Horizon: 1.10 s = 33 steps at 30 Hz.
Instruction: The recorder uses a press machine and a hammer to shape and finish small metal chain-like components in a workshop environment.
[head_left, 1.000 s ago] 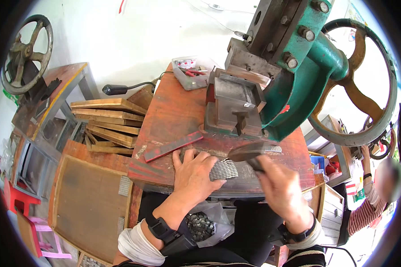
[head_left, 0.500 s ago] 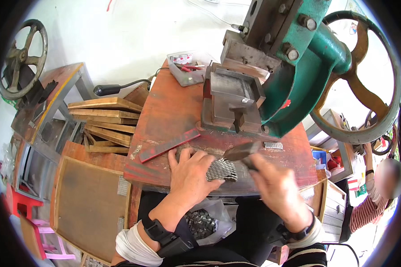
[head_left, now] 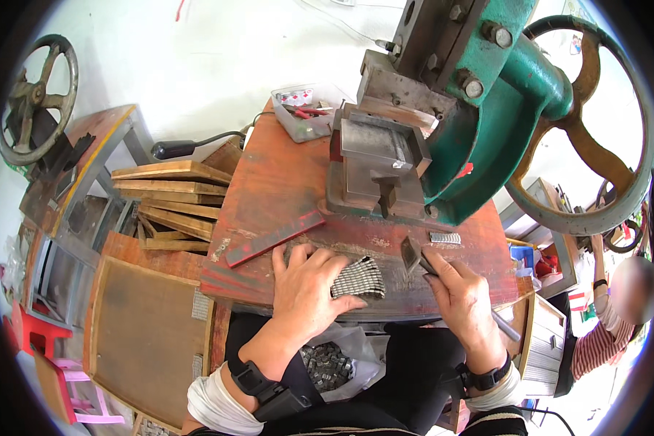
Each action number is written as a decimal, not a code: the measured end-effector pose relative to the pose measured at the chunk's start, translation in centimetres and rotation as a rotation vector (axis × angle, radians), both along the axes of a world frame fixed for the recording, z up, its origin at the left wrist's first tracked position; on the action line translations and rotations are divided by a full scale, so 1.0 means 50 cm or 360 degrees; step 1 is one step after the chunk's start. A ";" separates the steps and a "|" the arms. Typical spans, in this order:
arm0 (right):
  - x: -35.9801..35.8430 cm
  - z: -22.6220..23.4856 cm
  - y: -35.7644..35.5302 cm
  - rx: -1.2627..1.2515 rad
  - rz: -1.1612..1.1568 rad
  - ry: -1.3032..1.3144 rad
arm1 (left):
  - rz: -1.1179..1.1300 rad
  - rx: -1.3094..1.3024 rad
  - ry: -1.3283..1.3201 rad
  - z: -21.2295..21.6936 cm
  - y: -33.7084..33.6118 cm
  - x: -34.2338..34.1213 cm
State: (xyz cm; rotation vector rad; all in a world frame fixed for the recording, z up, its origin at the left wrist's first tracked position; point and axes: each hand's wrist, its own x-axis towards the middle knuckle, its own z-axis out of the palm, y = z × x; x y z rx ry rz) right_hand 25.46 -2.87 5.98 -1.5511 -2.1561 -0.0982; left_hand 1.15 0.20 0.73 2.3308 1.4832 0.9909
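On the front of the wooden table, my left hand (head_left: pixel 307 287) is cupped over a block of small metal pieces in tight rows (head_left: pixel 360 279). Its thumb lies along the near side and its fingers along the far side; the palm hides part of the block. My right hand (head_left: pixel 463 301) is closed round a hammer (head_left: pixel 412 256). The hammer's dark head is just right of the block, apart from it, and its handle end shows past my wrist. A small strip of similar metal pieces (head_left: pixel 445 237) lies beyond the hammer head.
A green hand press (head_left: pixel 519 138) with a large wheel stands at the back. A red-edged bar (head_left: pixel 276 238) lies left of the block, and a clear plastic bin (head_left: pixel 309 120) sits behind. Wooden trays (head_left: pixel 171 185) are stacked at left. Another person (head_left: pixel 603 341) is at far right.
The hammer has moved right and off the block, its head turning upright in my right hand. My left hand has stayed almost still on the metal pieces.
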 end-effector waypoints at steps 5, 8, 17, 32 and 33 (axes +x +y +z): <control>0.068 -0.071 0.035 0.0209 0.0010 -0.0405 | -0.0040 -0.0058 -0.0055 0.004 -0.001 -0.001; 0.057 -0.072 0.044 0.0213 -0.0085 -0.0434 | -0.0069 -0.0065 -0.0087 -0.001 0.000 -0.010; -0.129 -0.042 0.046 0.0091 0.0731 -0.0291 | -0.0101 -0.0069 -0.0139 -0.019 0.005 -0.017; -0.131 -0.059 0.033 0.0123 0.0560 -0.0370 | -0.0002 -0.0080 -0.0095 -0.011 -0.004 -0.020; -0.138 -0.057 0.038 0.0105 0.0572 -0.0367 | 0.0035 -0.0082 -0.0144 -0.010 -0.003 -0.018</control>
